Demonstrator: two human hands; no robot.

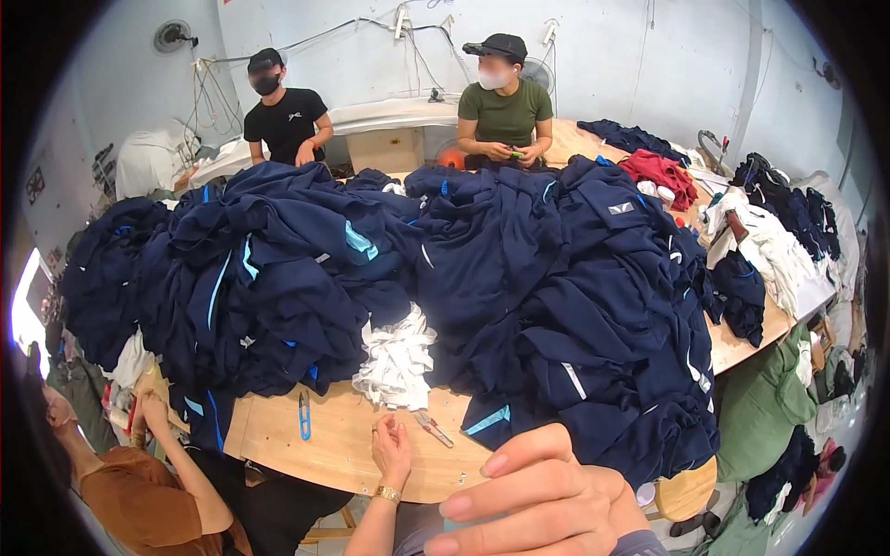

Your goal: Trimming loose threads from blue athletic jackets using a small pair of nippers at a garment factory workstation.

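Head view: left hand curls loosely, right hand bends its fingers, grips unclear; white strips lie heaped at the left's twelve o'clock, red snips at two; much apparently remains, finished share indistinct.

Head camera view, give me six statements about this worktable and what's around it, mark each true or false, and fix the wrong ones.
1. The U-shaped blue snips lie on the pale wooden table. True.
2. The bundle of crinkled white fabric strips is left of those snips. False: it is to their right.
3. A gold-coloured band circles the wrist of the left hand. True.
4. The right hand grips the blue snips. False: it shows large, near the camera, apart from them.
5. Both masked people across the table wear dark caps. True.
6. The crumpled red cloth lies on the picture's left side. False: it is on the right.
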